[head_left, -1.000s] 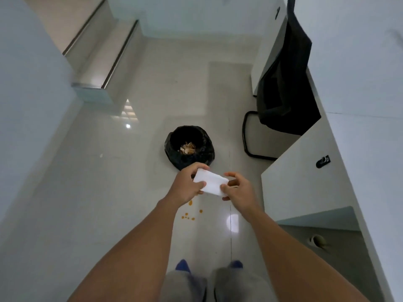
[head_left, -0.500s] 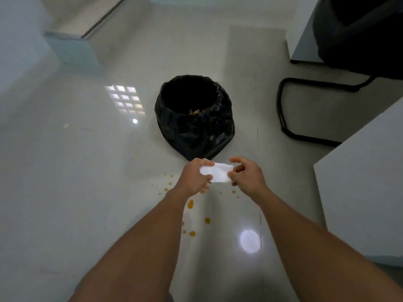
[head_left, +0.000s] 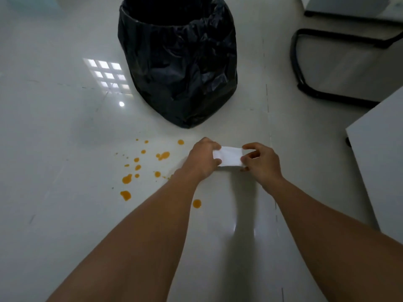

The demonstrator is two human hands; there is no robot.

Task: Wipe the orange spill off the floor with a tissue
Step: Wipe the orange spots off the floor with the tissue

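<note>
A folded white tissue is stretched between both hands, low over the pale floor tiles. My left hand pinches its left end and my right hand pinches its right end. The orange spill is a scatter of drops and small puddles on the floor, mostly left of my left hand, with one drop nearer me beside my left forearm. A small orange spot shows just under my right hand.
A bin lined with a black bag stands just beyond the hands. The black sled base of a chair lies at the far right. A white cabinet corner juts in on the right.
The view has dropped much closer to the floor. Both hands have carried the tissue down to just above the tiles beside the spill, and the bin now looms larger.
</note>
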